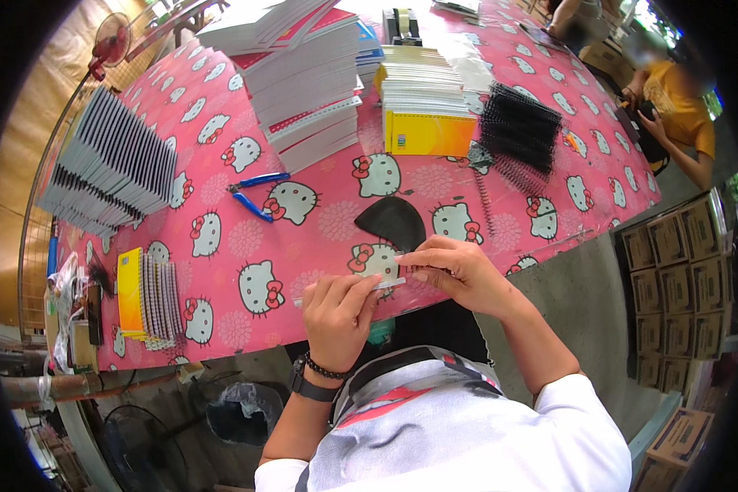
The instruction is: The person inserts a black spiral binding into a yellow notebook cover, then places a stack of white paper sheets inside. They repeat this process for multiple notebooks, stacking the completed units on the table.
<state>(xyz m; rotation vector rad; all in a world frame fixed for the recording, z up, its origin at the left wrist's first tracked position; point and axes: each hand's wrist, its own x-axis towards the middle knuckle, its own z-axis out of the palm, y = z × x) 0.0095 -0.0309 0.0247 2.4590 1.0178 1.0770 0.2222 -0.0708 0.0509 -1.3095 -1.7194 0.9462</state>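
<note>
Near the front edge of the table, my left hand (340,305) is closed on a thin white strip-like piece (391,284), seen nearly edge-on; its kind is unclear. Just right of it, my right hand (457,271) has thumb and fingertips pinched together. What they hold, if anything, is too small to make out. Beyond my right fingers lies a black, rounded, flat piece (394,221). Blue-handled pliers (258,193) rest farther left. One loose spiral coil (484,197) lies to the right, beside a pile of black spiral coils (521,127).
Yellow-covered notebooks (429,131) stand beyond my hands, next to tall paper stacks (303,98). Spiral-bound books (115,164) and small yellow notebooks (152,299) are at left. A pink cat-patterned cloth covers the table (328,221). Cartons (681,287) and another person (672,107) are at right.
</note>
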